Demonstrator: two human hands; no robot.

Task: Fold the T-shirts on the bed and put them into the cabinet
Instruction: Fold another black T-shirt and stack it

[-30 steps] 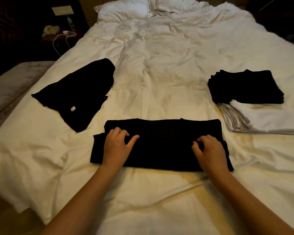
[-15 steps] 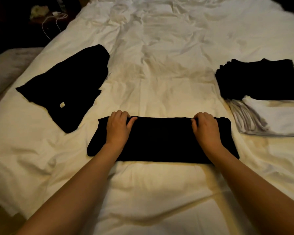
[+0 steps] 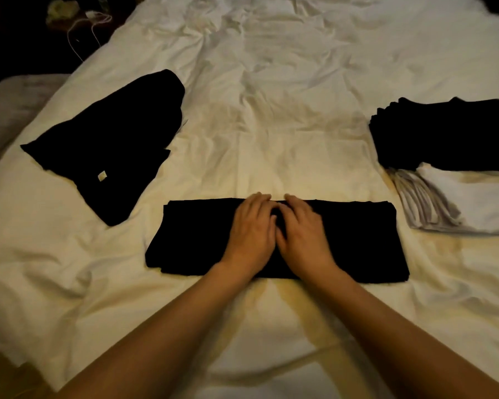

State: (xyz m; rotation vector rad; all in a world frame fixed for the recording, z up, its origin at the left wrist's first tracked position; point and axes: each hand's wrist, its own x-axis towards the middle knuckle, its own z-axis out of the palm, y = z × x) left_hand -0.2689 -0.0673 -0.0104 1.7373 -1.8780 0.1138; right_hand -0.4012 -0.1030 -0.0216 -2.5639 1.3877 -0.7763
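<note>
Left hand [image 3: 252, 228] and right hand [image 3: 301, 230], fingers flat and holding nothing, press black T-shirt [image 3: 182, 237] centre, probably to flatten it for the next fold.

The folded stack [image 3: 455, 168] at the bed's [image 3: 271, 110] right edge runs off frame; nightstand clutter [image 3: 61, 11] is too dark to identify.
</note>
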